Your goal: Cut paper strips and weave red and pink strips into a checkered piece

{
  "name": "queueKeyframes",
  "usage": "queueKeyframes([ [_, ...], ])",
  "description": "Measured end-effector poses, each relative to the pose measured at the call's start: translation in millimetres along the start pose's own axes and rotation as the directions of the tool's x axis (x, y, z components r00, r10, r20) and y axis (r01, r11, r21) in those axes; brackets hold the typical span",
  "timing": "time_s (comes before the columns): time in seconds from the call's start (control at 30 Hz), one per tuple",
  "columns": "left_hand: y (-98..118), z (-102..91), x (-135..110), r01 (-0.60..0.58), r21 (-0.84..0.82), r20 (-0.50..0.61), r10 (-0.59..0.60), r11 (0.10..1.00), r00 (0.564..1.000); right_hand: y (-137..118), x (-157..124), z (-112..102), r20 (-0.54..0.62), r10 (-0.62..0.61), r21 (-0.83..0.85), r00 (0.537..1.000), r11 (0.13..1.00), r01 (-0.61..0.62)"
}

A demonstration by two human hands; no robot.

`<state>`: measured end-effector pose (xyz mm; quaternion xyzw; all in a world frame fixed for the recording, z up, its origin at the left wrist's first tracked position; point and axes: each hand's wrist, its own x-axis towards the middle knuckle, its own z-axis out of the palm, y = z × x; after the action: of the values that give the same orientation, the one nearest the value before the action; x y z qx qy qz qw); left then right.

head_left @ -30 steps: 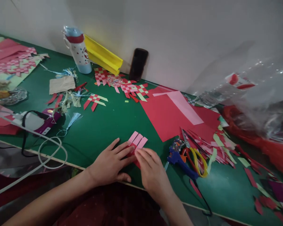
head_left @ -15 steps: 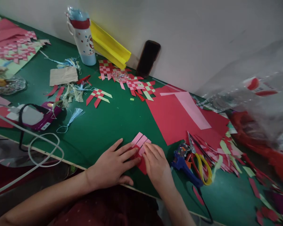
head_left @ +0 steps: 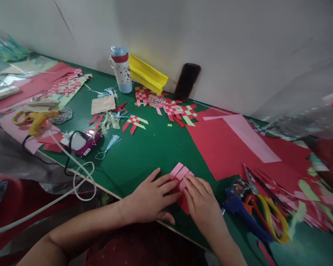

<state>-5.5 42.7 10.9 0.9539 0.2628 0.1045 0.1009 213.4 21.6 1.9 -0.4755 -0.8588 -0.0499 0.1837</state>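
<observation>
Near the table's front edge, pink paper strips (head_left: 178, 169) lie across a small red paper piece (head_left: 184, 205), partly hidden under my fingers. My left hand (head_left: 152, 197) rests flat with its fingers spread, the tips pressing on the left side of the red piece. From the right, my right hand (head_left: 204, 199) pinches one of the pink strips between thumb and fingertips. To the right of that hand lie a blue glue gun (head_left: 242, 218) and scissors with yellow and red handles (head_left: 276, 225).
Red sheets (head_left: 211, 147) with a pink strip (head_left: 252, 140) on top lie at right. Woven paper pieces (head_left: 173, 109), tassels (head_left: 111, 144), a bottle (head_left: 123, 74), a yellow tray (head_left: 147, 74) and a phone (head_left: 187, 81) stand further back. A white cable (head_left: 83, 184) loops off the left edge.
My view has swung left, so more of the table's left end shows, including a yellow glue gun. Both hands keep nearly the same hold on the paper.
</observation>
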Motion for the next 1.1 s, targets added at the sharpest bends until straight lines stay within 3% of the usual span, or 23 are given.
queueKeyframes([
  [0.27,1.2,-7.1,-8.5,-0.008,-0.003,0.057,0.008,1.000,0.998,-12.7,-2.4,-7.0,0.061,0.066,0.042,0.996,0.997,-0.069],
  [0.4,-2.6,-3.0,-10.7,-0.032,-0.002,0.057,0.032,0.999,0.998,-9.3,-4.6,-3.6,0.040,0.091,0.057,0.995,0.994,-0.093],
  [0.5,-5.3,1.3,-11.6,-0.048,0.004,0.036,0.048,0.999,0.998,-6.2,-5.6,-1.8,0.024,0.177,0.046,0.984,0.983,-0.178],
  [0.6,-6.0,4.8,-12.2,-0.053,0.010,-0.002,0.053,0.999,0.999,-8.9,-5.2,-0.9,-0.043,0.207,0.047,0.977,0.978,-0.205],
  [0.7,-5.1,7.1,-11.8,-0.066,0.026,-0.058,0.067,0.997,0.996,-18.2,-1.1,-0.2,-0.074,0.112,0.077,0.991,0.991,-0.107],
  [0.83,-4.3,6.5,-10.0,-0.067,0.071,-0.087,0.073,0.995,0.994,-26.8,5.4,2.7,0.034,-0.047,0.080,0.998,0.996,0.044],
  [0.97,-6.1,1.3,-6.1,-0.070,0.145,-0.094,0.085,0.987,0.992,-18.9,5.6,11.8,0.067,-0.148,-0.007,0.987,0.989,0.149],
  [1.1,-9.1,-2.0,-1.8,-0.112,0.276,-0.133,0.154,0.955,0.979,-8.7,2.8,24.4,0.013,-0.182,-0.104,0.983,0.978,0.182],
])
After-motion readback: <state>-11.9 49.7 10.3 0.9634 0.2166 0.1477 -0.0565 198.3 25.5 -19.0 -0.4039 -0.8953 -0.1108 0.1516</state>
